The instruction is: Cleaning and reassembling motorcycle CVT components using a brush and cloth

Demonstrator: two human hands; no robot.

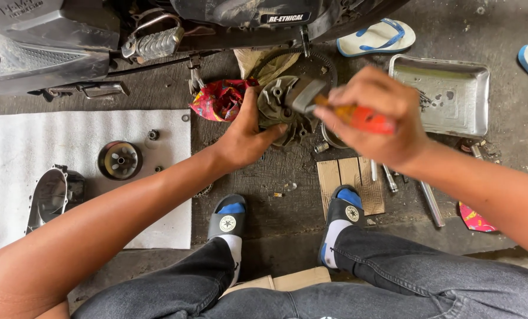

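My left hand grips the left side of a grey finned metal pulley held above the concrete floor. A black drive belt arcs behind the pulley. My right hand is closed around the orange handle of a hammer, and its blurred metal head is right at the pulley's face. A red patterned rag lies just left of the pulley. My legs in dark jeans and my sandalled feet are below.
A scooter's underside fills the top left. A white sheet holds a round clutch drum and an engine cover. A metal tray lies right, cardboard and long bolts lie below it, flip-flops behind.
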